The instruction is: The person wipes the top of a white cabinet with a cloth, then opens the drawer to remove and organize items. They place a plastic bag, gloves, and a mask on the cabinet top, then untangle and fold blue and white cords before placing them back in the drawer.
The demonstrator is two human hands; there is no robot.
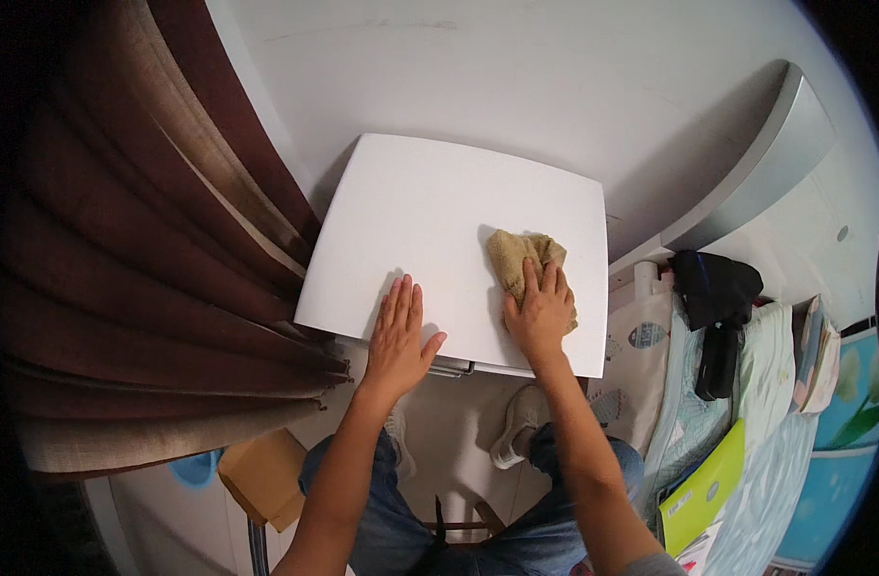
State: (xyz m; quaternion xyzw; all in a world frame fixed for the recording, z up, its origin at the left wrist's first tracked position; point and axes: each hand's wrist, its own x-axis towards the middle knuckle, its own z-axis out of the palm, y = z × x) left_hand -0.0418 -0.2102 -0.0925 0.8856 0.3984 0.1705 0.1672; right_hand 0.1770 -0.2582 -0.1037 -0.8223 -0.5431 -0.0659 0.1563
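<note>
A white cabinet top [439, 216] with a handle below its front edge stands against the wall before me. My left hand [400, 338] lies flat near the front edge, palm down, fingers apart from the thumb, holding nothing. On the right part of the top, my right hand [542, 309] presses on a folded tan cloth [511, 263], its fingers spread over the fabric. The cloth's far end sticks out beyond my fingertips, and part of it is hidden under the palm.
Brown curtains [144, 288] hang close along the left side. A cardboard box [263, 475] and a blue basin-like item [193, 469] are at lower left. On the right, a bed holds a black cloth item [716, 284], a black case [716, 360] and a lime-green folder [702, 489].
</note>
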